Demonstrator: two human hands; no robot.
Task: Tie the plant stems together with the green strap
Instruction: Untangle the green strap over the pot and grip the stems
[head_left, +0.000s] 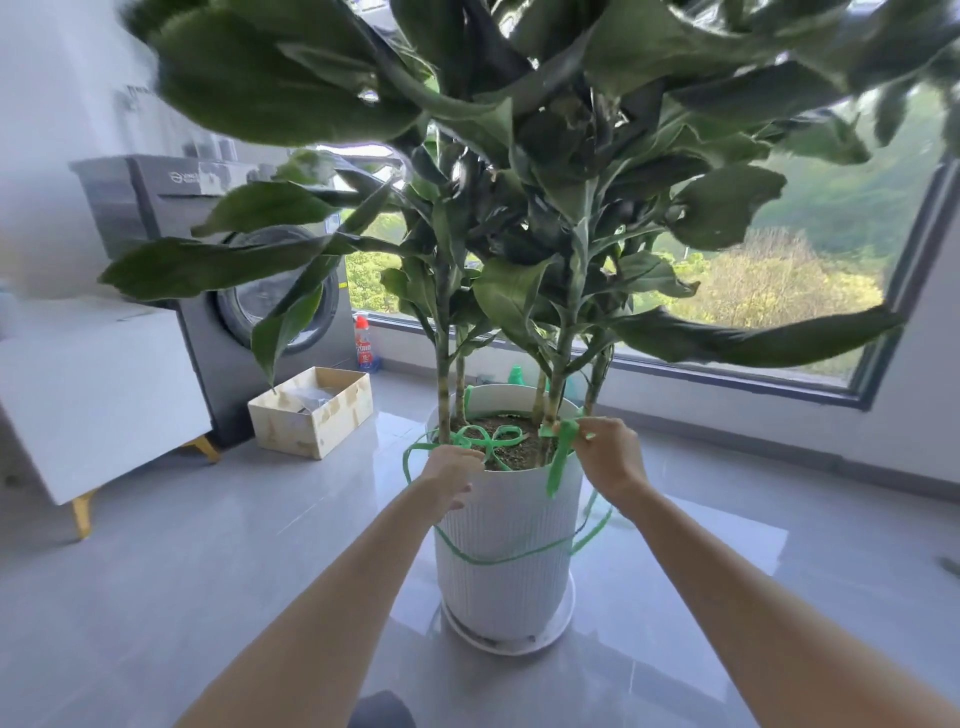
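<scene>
clearly the green strap (561, 457) is light, limp and slick; right hand (610, 452) pinches its end beside the stems (553, 395), left hand (451, 470) loosely grips a loop.

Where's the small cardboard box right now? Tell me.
In the head view, the cardboard box sits on the floor left of the white pot, just in front of the washing machine.

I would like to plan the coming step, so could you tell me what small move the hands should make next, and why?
Probably lift the green strap up off the white pot and draw it around the stems. The right hand pinches one end at the rim, the left hand holds another part, yet slack loops hang around the pot's wall and lie on the soil, not around the stems.
</scene>
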